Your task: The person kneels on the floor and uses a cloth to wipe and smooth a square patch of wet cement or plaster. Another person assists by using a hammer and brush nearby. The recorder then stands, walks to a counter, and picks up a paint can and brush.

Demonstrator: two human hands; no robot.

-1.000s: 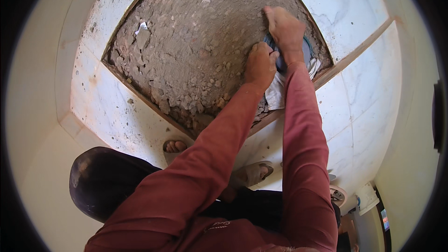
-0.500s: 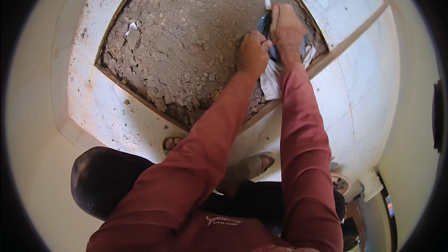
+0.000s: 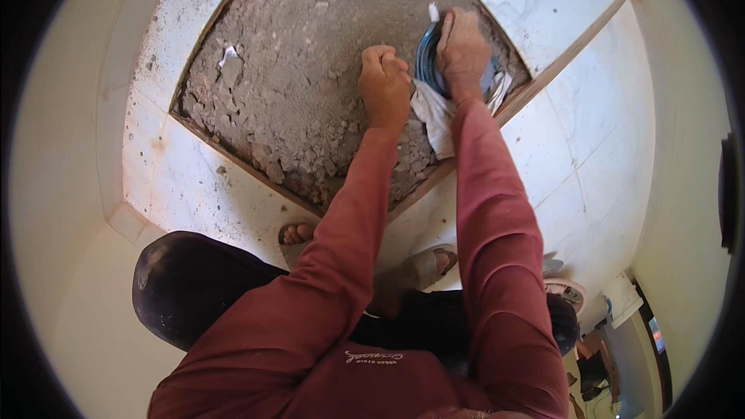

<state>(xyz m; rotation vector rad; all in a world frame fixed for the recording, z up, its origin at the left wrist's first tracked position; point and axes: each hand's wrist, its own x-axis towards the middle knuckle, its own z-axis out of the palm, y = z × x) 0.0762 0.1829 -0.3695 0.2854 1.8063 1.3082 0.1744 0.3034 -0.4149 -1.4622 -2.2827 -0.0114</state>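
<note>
A round blue-rimmed thing, like a pipe end or a coil, sits in the rubble near the right corner of the pit. White crumpled cloth or sheet lies around its near side, and a small white piece sticks up at its far edge. My right hand is closed over the middle of the blue thing; its fingertips are hidden. To the left, just apart from the rim, my left hand is closed with fingers pinched above the rubble. Whatever it holds does not show.
Rough grey-brown rubble fills a square pit edged by white tiles. A narrow brown strip runs from the pit's right corner. My sandalled feet stand at the near edge. A round pinkish container stands at the lower right.
My left hand has pulled away to the left from the blue thing, exposing more of its rim. My right hand stays over it. The view has shifted slightly.
</note>
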